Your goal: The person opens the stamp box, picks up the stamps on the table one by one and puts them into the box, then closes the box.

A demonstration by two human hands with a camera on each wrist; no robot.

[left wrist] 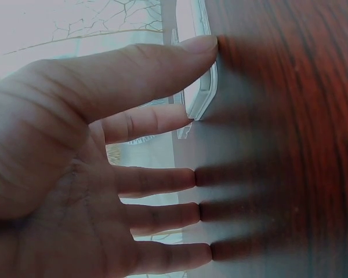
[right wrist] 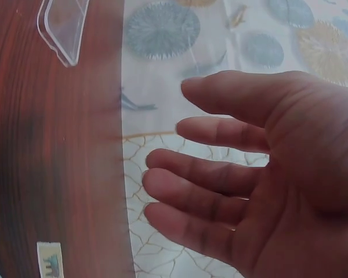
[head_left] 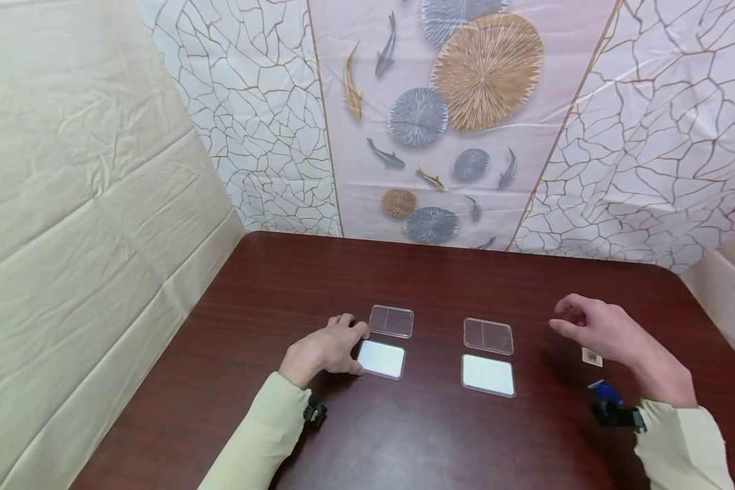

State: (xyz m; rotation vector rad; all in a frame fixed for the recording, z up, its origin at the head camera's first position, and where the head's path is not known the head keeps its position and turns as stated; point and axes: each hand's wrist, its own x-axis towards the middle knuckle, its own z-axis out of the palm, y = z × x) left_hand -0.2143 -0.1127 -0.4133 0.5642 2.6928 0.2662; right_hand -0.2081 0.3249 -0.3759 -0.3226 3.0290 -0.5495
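Observation:
My left hand [head_left: 329, 346] is at the left end of a small flat case half with a white insert [head_left: 382, 359]. Its thumb [left wrist: 200, 44] touches the rim, and the index fingertip is right at a corner of this case half [left wrist: 207, 92]. The other fingers stand extended, tips at the tabletop. My right hand [head_left: 603, 330] hovers above the table with relaxed fingers, holding nothing. Below it lies a small stamp [head_left: 592, 356] with a printed picture. A small blue item [head_left: 605, 391] lies nearer, partly hidden by the wrist band.
Behind the left white case half lies a clear lid [head_left: 391, 321]. Further right are a second clear lid [head_left: 488, 336] and another white-lined case half [head_left: 488, 375]. The dark wood table [head_left: 404, 435] ends at a patterned cloth backdrop [head_left: 404, 224].

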